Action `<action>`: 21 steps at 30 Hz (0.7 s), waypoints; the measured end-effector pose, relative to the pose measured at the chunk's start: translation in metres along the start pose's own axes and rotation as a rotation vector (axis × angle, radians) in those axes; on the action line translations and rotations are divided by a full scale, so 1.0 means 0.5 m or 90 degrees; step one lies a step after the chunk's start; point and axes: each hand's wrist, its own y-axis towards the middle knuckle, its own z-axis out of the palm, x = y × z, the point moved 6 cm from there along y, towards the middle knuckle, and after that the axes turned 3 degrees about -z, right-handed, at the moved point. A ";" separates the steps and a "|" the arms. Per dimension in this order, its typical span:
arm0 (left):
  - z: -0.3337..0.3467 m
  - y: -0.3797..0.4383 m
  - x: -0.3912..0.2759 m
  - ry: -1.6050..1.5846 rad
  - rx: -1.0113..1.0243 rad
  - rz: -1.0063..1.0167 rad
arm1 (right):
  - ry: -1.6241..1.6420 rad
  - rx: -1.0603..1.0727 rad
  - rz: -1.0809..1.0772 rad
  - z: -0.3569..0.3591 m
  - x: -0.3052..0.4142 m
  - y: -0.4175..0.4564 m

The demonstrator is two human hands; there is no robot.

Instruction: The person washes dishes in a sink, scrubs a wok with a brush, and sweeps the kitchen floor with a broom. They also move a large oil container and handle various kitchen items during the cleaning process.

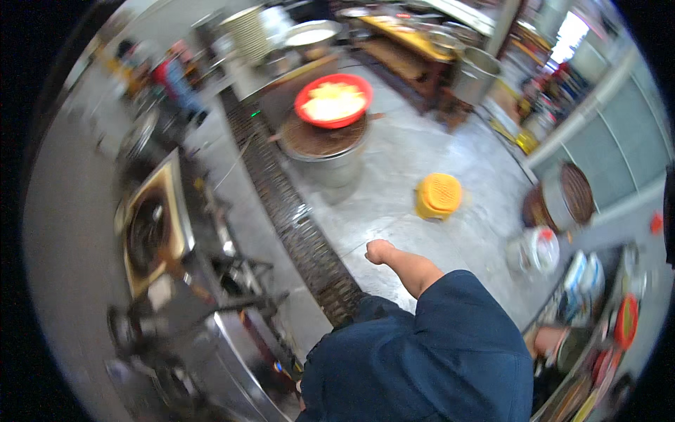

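Note:
My right hand (378,251) is stretched out ahead of my dark blue sleeve, above the wet grey floor. Its fingers are curled in and nothing shows in them. Only a sliver of what looks like my left hand (301,395) peeks out at my clothing's edge, beside a steel counter (237,364); the rest is hidden. Beyond the right hand stands a yellow plastic stool (440,195). Farther off, a red basin (333,123) of pale yellow food rests on a brown round lid (316,138) atop a large metal pot (335,171).
A metal floor drain grate (287,203) runs along my left. Past it is a stove with a blackened wok (147,235). To the right are a white bucket (533,250), a tilted metal drum (553,198) and a loaded shelf (580,364). Another person (176,79) appears blurred far left.

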 end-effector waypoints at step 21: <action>-0.013 0.242 -0.499 0.484 0.136 0.256 | 0.262 -0.077 0.319 0.510 -0.346 -0.616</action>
